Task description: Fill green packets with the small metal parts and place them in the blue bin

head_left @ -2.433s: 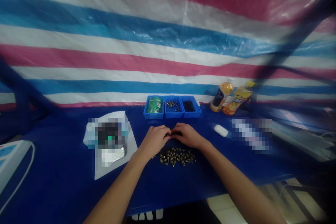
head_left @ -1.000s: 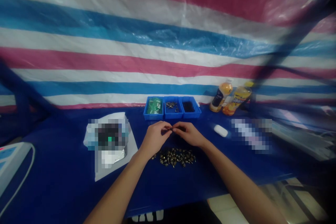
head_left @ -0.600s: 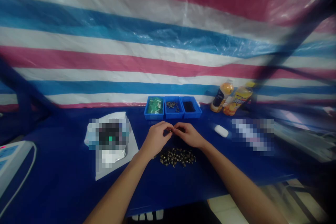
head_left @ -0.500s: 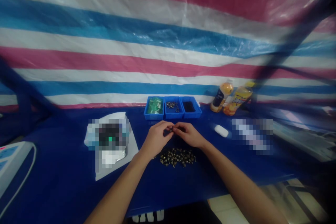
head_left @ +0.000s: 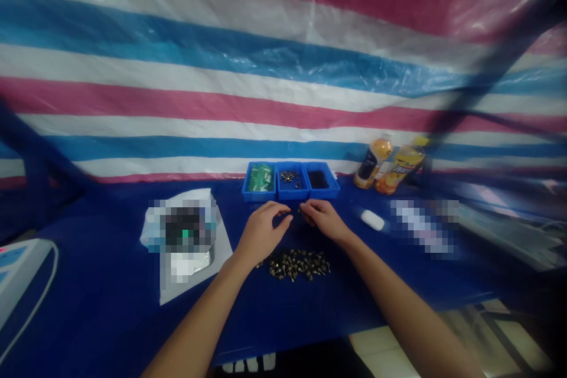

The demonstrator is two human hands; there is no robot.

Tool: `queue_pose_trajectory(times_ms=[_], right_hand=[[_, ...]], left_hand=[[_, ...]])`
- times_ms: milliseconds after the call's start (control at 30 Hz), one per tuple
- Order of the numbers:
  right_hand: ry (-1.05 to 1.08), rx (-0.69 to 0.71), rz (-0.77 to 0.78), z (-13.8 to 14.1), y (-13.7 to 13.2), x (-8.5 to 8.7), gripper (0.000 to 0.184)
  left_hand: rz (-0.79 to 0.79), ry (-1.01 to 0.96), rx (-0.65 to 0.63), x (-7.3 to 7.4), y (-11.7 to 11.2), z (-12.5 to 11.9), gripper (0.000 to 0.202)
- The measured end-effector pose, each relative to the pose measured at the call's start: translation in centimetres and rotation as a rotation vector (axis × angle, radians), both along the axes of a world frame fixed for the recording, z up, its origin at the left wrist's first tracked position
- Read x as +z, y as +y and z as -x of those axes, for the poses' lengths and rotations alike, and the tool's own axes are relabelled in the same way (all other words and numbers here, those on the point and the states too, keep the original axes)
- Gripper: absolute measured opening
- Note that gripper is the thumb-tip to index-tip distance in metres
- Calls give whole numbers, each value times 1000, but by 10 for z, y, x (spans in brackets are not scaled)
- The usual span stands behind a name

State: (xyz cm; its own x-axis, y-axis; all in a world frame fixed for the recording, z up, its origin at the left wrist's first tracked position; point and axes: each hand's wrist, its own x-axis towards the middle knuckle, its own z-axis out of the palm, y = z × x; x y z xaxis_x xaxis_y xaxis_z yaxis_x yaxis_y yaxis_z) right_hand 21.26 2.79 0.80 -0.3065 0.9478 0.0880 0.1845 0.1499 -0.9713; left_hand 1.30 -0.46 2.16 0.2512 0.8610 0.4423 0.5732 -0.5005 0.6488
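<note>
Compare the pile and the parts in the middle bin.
The pile lies loose on the table; the bin parts sit inside the middle bin. The pile is larger, the bin parts fewer. The pile lies below the left hand and right hand, the bin parts beyond them. Both are small metal pieces.

No lettering is legible; the yellow bottle's label [head_left: 401, 168] is too blurred.

The single head-worn camera looks forward and down, close above the bare left hand [head_left: 262, 233] and bare right hand [head_left: 323, 218] on the dark blue tabletop [head_left: 133, 313], facing a pink, white and blue striped plastic sheet [head_left: 283, 94].
</note>
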Motion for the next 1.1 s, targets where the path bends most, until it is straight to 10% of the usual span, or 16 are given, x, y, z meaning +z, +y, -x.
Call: queue_pose_trajectory(times_ms=[267, 667, 1100], right_hand=[[108, -123, -98, 0, 3, 0, 36], [-364, 395, -206, -1, -14, 5, 20], [-562, 597, -381, 16, -21, 22, 24]], left_hand=[[12, 26, 0, -2, 1, 1, 15], [37, 84, 84, -8, 6, 5, 15], [53, 93, 92, -10, 7, 5, 17]])
